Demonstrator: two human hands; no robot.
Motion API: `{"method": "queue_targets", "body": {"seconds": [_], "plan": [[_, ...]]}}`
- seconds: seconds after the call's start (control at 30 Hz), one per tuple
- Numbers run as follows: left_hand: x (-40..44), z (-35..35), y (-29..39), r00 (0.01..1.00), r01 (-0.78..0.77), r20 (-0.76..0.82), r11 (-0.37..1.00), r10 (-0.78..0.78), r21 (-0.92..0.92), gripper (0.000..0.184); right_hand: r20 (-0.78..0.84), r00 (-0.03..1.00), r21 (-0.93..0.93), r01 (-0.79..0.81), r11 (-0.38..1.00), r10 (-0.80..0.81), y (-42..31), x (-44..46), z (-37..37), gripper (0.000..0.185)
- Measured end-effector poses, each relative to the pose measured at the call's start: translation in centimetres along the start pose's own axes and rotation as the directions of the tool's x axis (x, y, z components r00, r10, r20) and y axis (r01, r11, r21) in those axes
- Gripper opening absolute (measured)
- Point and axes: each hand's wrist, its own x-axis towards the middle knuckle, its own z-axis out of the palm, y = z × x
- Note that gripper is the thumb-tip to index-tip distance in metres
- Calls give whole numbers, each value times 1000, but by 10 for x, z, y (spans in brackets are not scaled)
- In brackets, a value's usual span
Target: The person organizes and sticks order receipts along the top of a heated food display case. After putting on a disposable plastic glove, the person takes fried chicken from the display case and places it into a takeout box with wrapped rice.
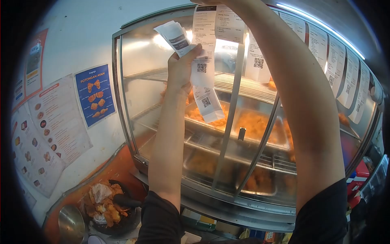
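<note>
Raised in front of the glass food cabinet (pixel 231 152), my left hand (pixel 183 61) is closed on a small bunch of folded paper receipts (pixel 174 36). Just right of it hangs a long printed receipt (pixel 204 73) with QR codes, its lower end bent. My right hand (pixel 223 2) reaches up to the top edge of the view, above that receipt. Its fingers are cut off by the frame. More receipts (pixel 319 44) hang in a row along the top right of the cabinet. Fried food (pixel 254 124) lies in metal trays behind the glass.
A blue poster (pixel 96 95) and menu sheets (pixel 61 122) are on the left wall. At the lower left stand a dark mortar with orange food (pixel 109 207) and a metal bowl (pixel 72 223). Red items (pixel 357 179) are at the right edge.
</note>
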Motion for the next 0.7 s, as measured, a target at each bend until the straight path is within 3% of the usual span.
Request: {"method": "queue_targets", "body": {"seconds": [0.13,0.2,0.43,0.5,0.7], "plan": [[-1,0,4,1000,2,-9,1000,-2,17,23,-187,982,27,-14,1000,18,2,-4,12,36],[1,-4,2,1000,4,-2,1000,-4,20,24,-251,968,-178,-52,983,6,-2,-5,14,36],[-2,-12,0,1000,10,-16,995,-8,102,32,-128,991,-67,-43,997,34,-8,-11,9,37],[-1,-15,-2,1000,8,-2,994,-8,106,34,-214,976,-202,-84,976,40,-7,-13,12,38],[-4,-19,1,998,48,44,993,-53,110,34,-255,965,-114,-90,989,59,-10,-11,16,39]]}}
